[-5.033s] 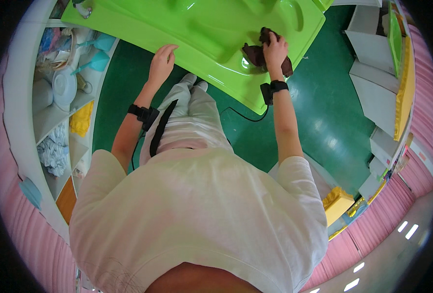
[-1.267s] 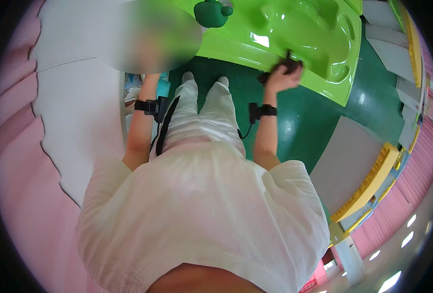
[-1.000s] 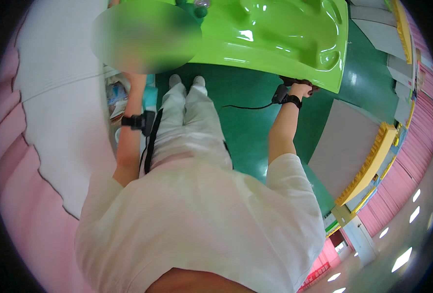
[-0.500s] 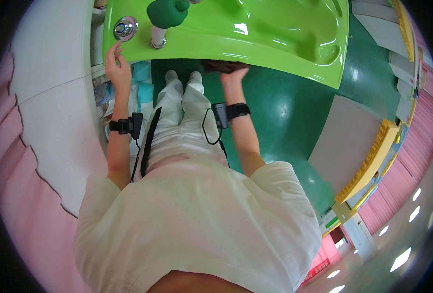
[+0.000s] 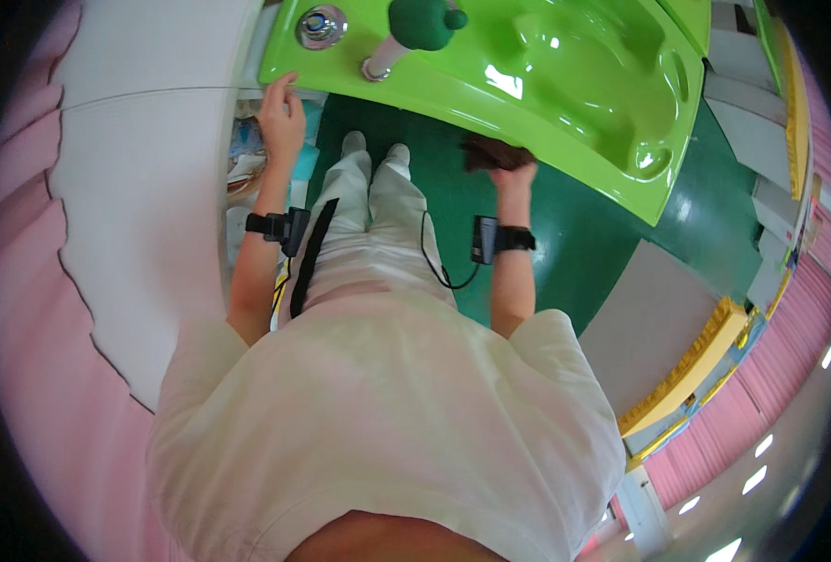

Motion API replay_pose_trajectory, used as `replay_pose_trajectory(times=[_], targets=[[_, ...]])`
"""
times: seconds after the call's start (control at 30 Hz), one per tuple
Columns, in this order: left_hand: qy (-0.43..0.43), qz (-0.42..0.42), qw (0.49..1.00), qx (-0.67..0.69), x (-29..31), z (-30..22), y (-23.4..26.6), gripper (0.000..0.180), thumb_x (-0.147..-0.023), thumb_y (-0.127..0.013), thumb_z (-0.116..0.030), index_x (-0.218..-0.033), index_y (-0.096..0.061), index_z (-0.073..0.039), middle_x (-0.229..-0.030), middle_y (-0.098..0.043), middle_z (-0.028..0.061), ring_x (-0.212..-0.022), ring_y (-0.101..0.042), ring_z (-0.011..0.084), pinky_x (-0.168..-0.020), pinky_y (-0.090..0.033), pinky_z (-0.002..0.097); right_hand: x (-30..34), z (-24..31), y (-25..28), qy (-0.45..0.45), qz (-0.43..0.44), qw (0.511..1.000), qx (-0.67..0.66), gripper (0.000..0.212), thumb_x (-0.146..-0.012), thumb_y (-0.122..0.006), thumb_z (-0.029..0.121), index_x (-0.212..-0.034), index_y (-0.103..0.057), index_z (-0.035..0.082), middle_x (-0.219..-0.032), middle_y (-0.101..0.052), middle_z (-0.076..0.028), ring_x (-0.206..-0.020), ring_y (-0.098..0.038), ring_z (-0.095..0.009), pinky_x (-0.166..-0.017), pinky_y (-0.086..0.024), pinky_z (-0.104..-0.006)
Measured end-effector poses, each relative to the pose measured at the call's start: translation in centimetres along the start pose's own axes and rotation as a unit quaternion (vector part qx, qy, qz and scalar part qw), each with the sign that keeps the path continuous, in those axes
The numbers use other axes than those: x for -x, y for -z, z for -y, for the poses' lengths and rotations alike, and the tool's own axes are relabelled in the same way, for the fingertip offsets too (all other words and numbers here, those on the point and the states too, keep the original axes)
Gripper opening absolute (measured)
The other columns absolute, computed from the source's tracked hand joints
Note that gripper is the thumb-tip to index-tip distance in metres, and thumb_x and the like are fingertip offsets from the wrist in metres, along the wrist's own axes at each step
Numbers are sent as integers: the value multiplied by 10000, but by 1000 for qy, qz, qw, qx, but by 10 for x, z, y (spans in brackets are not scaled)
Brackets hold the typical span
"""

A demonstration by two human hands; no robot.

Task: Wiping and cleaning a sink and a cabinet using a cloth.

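My left hand [image 5: 282, 120] is beside the left front corner of a bright green molded tub [image 5: 415, 105], its fingers loosely apart and nothing in them. A round chrome knob [image 5: 322, 27] sits on the tub's rim just past that hand. My right hand [image 5: 518, 176] grips a dark brown cloth [image 5: 492, 153] in front of the tub's edge, over the green floor. How the fingers wrap the cloth is partly hidden. Each wrist wears a black strap with a small box.
A dark green padded piece on a chrome post [image 5: 422, 23] rises from the tub's rim. Left stands a white surface [image 5: 144, 187], with a shelf of bags and teal items [image 5: 305, 159] beside it. A grey panel with yellow trim [image 5: 654, 337] lies at right.
My right hand and the brown cloth have come out from the tub's edge, toward the right. My left hand has drawn back from the chrome knob. The whole view has shifted.
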State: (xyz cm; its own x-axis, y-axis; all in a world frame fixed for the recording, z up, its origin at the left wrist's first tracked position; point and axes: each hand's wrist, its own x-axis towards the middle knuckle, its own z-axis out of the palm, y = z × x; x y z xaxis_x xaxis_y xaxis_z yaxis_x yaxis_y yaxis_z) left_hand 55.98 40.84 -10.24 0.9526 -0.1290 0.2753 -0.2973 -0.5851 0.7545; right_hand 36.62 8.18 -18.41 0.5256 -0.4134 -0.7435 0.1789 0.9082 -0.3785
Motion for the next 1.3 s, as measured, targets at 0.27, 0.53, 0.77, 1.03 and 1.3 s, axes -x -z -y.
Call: replay_pose_trajectory(times=[0.27, 0.53, 0.77, 1.03, 1.3], targets=[[116, -21, 993, -20, 23, 25, -13, 206, -756, -466, -24, -940, -558, -30, -888, -593, 115, -833, -558, 292, -733, -437, 372, 4, -55, -50, -89, 57, 993, 51, 494, -830, -332, 460, -1112, -492, 88, -1088, -518, -163, -992, -482, -370, -836, -401, -524], [237, -22, 971, -37, 46, 53, -10, 200, -765, -457, -99, -912, -570, -26, -887, -608, 147, -831, -568, 331, -725, -447, 402, 12, -227, -160, -258, 94, 962, 3, 431, -823, -331, 409, -1035, -502, 75, -1036, -533, -154, -928, -507, -340, -802, -431, -479], [338, 6, 938, -74, 54, 66, -7, 282, -779, -437, -126, -1012, -533, 0, -896, -575, 246, -822, -546, 407, -722, -431, 467, 3, -281, -194, -327, 98, 940, 21, 394, -822, -361, 407, -1012, -502, 92, -1034, -530, -132, -935, -506, -326, -849, -408, -490], [314, 8, 943, 108, 61, 75, -6, 216, -800, -456, -81, -994, -534, -29, -858, -627, 118, -751, -609, 266, -666, -477, 356, 56, -210, -181, -146, 274, 917, 249, 396, -857, -439, 387, -1152, -448, 123, -1146, -497, -67, -1046, -479, -225, -915, -390, -374], [391, 3, 829, 400, 42, 77, -31, 253, -829, -384, -77, -998, -513, 59, -798, -628, 131, -697, -620, 171, -616, -483, 258, 33, -226, -237, 503, 326, 392, 698, 457, -705, -523, 104, -1156, -468, 55, -1183, -400, -224, -1066, -398, -399, -916, -315, -440]])
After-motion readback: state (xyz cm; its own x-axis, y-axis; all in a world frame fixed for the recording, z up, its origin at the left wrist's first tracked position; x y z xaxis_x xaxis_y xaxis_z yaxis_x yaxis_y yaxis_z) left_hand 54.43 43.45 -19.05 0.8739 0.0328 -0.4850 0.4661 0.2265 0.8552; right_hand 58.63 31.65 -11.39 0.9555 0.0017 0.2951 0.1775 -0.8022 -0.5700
